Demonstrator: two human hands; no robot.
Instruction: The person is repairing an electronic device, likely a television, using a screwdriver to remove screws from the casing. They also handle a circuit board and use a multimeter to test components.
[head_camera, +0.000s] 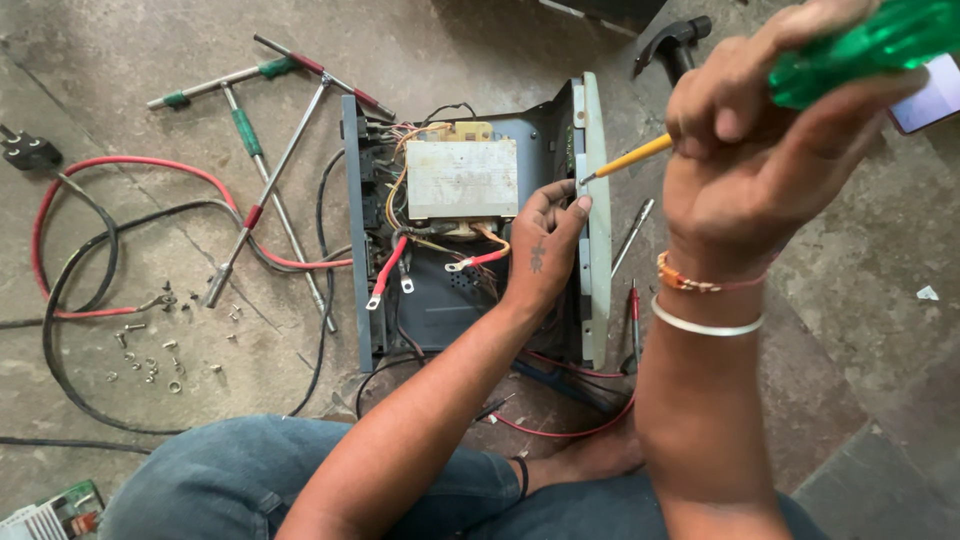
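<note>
An opened grey metal case (354, 250) lies on the floor with a transformer (461, 178) and red, yellow and black wires inside. My left hand (545, 250) rests inside it, fingers pinched against the white side panel (598, 200) near the screwdriver's tip. My right hand (760, 150) is raised close to the camera, gripping a screwdriver (860, 45) with a green handle and a yellow shaft. The tip touches the panel's edge by my left fingers.
Two T-handle wrenches (250, 130) with green and red grips lie to the left. Loose screws and washers (150, 355), red and black cables (70, 230), a black plug (28, 150), a hammer (670, 45) and two small screwdrivers (632, 235) surround the case. My knee (250, 480) is below.
</note>
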